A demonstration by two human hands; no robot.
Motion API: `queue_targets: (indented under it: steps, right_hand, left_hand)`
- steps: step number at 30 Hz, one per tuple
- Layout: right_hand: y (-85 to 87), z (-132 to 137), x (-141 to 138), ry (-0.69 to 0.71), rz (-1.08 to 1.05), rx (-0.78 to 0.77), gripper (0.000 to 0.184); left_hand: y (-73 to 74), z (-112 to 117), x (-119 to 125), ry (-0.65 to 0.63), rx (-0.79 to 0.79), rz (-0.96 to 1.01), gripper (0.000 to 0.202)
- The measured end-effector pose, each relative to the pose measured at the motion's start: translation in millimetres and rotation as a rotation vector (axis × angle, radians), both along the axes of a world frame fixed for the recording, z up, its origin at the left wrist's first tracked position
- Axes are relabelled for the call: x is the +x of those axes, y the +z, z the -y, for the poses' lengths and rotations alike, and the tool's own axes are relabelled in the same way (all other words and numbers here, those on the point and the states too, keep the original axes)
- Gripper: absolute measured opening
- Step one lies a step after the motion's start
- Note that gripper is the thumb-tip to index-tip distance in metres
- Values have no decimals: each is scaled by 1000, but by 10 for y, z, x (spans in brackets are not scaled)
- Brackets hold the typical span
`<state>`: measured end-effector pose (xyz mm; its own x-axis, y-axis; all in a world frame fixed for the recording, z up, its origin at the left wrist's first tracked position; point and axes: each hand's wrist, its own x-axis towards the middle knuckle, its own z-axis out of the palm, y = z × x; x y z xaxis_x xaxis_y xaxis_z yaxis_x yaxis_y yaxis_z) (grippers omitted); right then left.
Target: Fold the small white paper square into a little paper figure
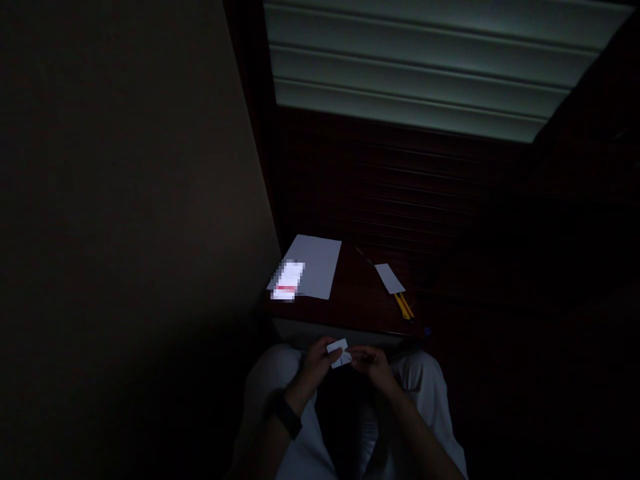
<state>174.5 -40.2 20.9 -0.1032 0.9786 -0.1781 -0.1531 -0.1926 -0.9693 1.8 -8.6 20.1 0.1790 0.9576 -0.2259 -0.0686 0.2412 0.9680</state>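
A small piece of folded white paper (336,346), with creases across its face, is held above my lap, just in front of the table's near edge. My left hand (316,360) pinches it from the left, thumb lying on top. On the other side, my right hand (374,365) has its fingertips closed at the paper's right edge. Dim light hides the finer detail of the fingers.
On the dark wooden table (350,293) lie a large white sheet (320,260) and a lit, pixelated phone-like screen (289,280). At right are a smaller white paper (390,279), a yellow utility knife (403,307) and a thin dark stick (365,257). A wall (200,200) stands left.
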Motion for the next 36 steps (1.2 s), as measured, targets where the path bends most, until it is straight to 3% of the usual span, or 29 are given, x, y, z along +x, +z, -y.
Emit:
queue_targets:
  steps: [11, 18, 27, 36]
  right_hand:
    - [-35, -37, 16, -33, 108, 48, 30]
    - [98, -108, 71, -35, 202, 94, 22]
    - [322, -678, 111, -122, 357, 222, 19]
    - [429, -1372, 314, -123, 461, 305, 19]
  left_hand:
    - [18, -5, 22, -13, 4, 6, 38]
    - [121, -91, 39, -4, 31, 37, 37]
    - [373, -723, 210, 23, 91, 36, 36]
    - [467, -1462, 348, -50, 137, 13, 35]
